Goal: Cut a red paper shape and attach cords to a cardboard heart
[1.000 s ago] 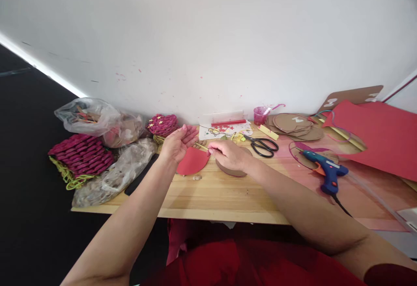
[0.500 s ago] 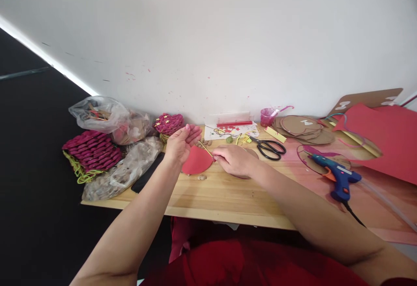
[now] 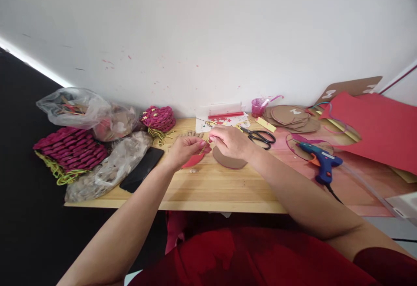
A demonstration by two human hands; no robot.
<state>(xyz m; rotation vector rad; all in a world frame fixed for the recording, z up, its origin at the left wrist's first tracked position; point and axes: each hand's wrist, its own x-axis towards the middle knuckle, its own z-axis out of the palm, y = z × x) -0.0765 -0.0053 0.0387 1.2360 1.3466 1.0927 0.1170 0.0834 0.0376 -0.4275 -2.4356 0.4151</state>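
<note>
A thin yellow cord (image 3: pixel 205 146) is pinched between my two hands over the table. My left hand (image 3: pixel 185 150) has its fingers closed on one part of it. Close by on the right, my right hand (image 3: pixel 230 142) grips the cord with thumb and fingertips. Beneath them lies a red paper piece (image 3: pixel 194 161), partly hidden by my left hand. A brown cardboard disc (image 3: pixel 230 160) rests under my right hand. One small pebble-like piece (image 3: pixel 193 171) sits in front of the red paper.
Black scissors (image 3: pixel 260 138) and a blue glue gun (image 3: pixel 321 160) lie to the right, near stacked cardboard pieces (image 3: pixel 289 116) and red sheets (image 3: pixel 374 129). A pink cup (image 3: pixel 258 107) stands at the wall. Leftward are a black phone (image 3: pixel 141 169), plastic bags (image 3: pixel 78 108) and magenta woven pieces (image 3: pixel 70 149).
My hands have come closer together, and the left, formerly spread, now pinches the cord. The cord, earlier stretched straight, is now bunched between my fingers. The view has shifted right.
</note>
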